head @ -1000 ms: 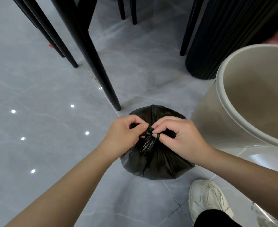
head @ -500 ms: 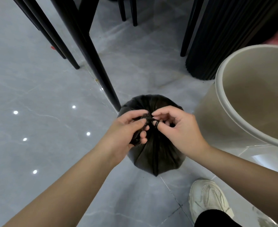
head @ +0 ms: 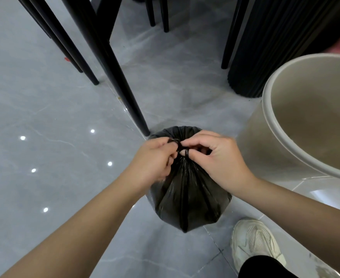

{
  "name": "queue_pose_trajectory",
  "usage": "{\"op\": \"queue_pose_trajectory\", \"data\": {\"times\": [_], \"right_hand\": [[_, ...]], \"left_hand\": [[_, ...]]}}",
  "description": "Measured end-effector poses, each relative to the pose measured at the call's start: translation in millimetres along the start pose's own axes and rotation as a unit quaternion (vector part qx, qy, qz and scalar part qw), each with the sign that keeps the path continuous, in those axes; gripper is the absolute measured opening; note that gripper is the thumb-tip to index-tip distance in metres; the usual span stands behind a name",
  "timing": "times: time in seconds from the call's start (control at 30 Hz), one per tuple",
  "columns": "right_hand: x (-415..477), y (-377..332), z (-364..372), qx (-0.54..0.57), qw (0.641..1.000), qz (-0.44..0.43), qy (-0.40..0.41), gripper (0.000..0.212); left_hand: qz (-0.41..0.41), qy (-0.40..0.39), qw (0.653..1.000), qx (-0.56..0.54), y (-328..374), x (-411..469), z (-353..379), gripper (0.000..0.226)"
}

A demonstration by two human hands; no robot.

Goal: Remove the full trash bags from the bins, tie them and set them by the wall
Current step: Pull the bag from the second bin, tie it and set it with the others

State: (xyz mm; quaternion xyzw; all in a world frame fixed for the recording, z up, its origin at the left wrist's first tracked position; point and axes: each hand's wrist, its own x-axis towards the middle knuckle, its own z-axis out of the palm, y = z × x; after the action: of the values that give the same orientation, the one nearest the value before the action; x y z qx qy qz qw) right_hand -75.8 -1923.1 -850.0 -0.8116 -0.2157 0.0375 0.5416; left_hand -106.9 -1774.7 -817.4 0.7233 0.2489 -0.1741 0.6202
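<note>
grey tile floor (head: 45, 109). bag (head: 187, 199) hangs straight below us, neck up; left hand (head: 155, 159) and right hand (head: 215, 159) equally near, both pinching its neck strands.

Black glossy bag (head: 187, 197), beige bin (head: 269, 157), grey marbled floor (head: 45, 97), white shoe (head: 255, 243)

home dining area | black chair legs (head: 113, 63) | tile floor (head: 34, 109)

glossy grey tiled floor (head: 45, 109) with ceiling-light reflections, black chair legs (head: 123, 91) upper left and top centre, black ribbed column base (head: 281, 43) upper right, white sneaker (head: 255, 243) lower right, small red scrap (head: 67, 59) by far legs
</note>
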Motion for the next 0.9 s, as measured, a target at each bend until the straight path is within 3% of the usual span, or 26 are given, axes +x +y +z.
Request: {"op": "queue_pose_trajectory", "data": {"times": [0.07, 0.17, 0.3, 0.37, 0.43, 0.47, 0.57, 0.8, 0.83, 0.9], "right_hand": [[1.9, -0.8, 1.3, -0.020, 1.000, -0.014, -0.003, 0.017], [5.5, -2.1, 1.0, -0.035, 0.999, -0.020, -0.019, 0.015], [11.4, -5.4, -4.2, 0.014, 0.999, 0.031, -0.027, 0.016], [14.4, -7.1, -7.0, 0.057, 0.994, 0.080, -0.038, 0.019], [16.9, -6.8, -8.6, 0.095, 0.987, 0.124, -0.049, 0.015], [17.5, -6.6, -8.7, 0.115, 0.982, 0.144, -0.052, 0.013], [16.2, -5.7, -8.1, 0.163, 0.968, 0.180, -0.063, 0.014], [9.9, -6.7, -7.0, 0.119, 0.982, 0.135, -0.051, 0.014], [8.5, -7.0, -7.4, 0.105, 0.986, 0.121, -0.052, 0.013], [5.9, -7.8, -8.6, 0.072, 0.992, 0.083, -0.057, 0.012]], "left_hand": [[-0.096, -0.047, 0.988, -0.108, 4.5, -2.0, -2.5, 0.033], [-0.144, -0.092, 0.956, -0.239, 7.3, -5.0, -8.1, 0.033], [-0.006, -0.062, 0.945, -0.322, 2.7, -14.7, 0.8, 0.025], [0.071, -0.005, 0.964, -0.255, -3.9, -16.9, 8.2, 0.024], [0.175, 0.064, 0.978, -0.090, -12.1, -14.4, 9.9, 0.024], [0.243, 0.087, 0.966, 0.020, -16.5, -11.3, 7.6, 0.027], [0.393, 0.090, 0.863, 0.304, -26.8, -1.2, -0.4, 0.035], [0.384, 0.111, 0.785, 0.473, -13.4, 4.3, -11.9, 0.030], [0.371, 0.107, 0.790, 0.476, -11.4, 2.8, -13.2, 0.029], [0.332, 0.084, 0.837, 0.427, -6.2, -0.8, -14.4, 0.023]]}}
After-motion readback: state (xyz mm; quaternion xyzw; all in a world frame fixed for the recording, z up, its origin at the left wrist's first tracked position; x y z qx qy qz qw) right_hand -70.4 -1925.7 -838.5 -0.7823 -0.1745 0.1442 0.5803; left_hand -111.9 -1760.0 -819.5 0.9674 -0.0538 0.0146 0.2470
